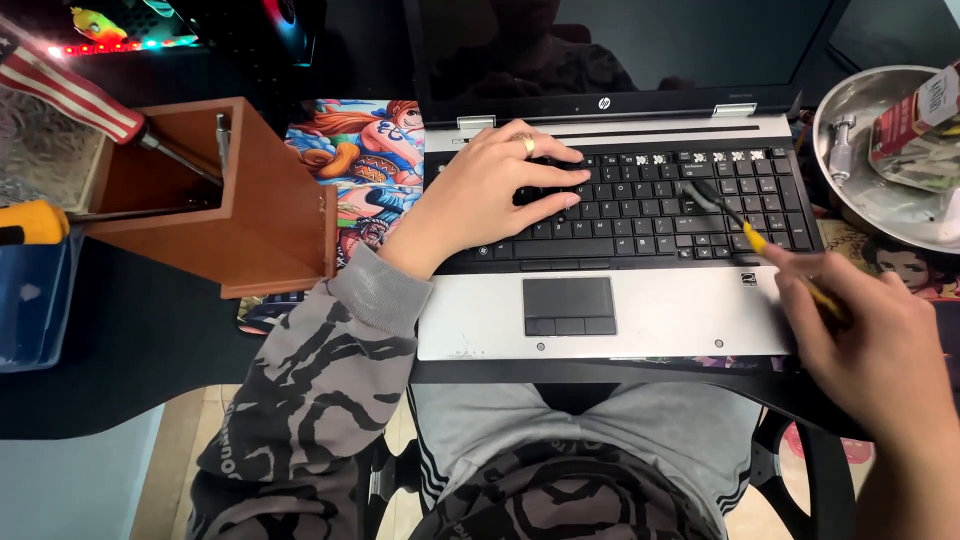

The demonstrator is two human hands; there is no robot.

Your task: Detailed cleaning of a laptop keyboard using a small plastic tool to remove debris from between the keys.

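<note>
Yellow shows on the shaft of the thin tool [745, 232] I hold in my right hand [868, 340], fingers pinched round its rear end like a pen, so the tip can work among the keys. Its long axis runs diagonally: handle low and right at my hand, blurred grey tip pointing up and left onto the right part of the laptop keyboard [640, 205]. My left hand [480, 195] lies flat on the left keys, fingers spread and gripping nothing; I judge it steadies the laptop [660, 315] against the prying. A wooden box [255, 215] stands well left, a metal bowl [850, 190] just right.
</note>
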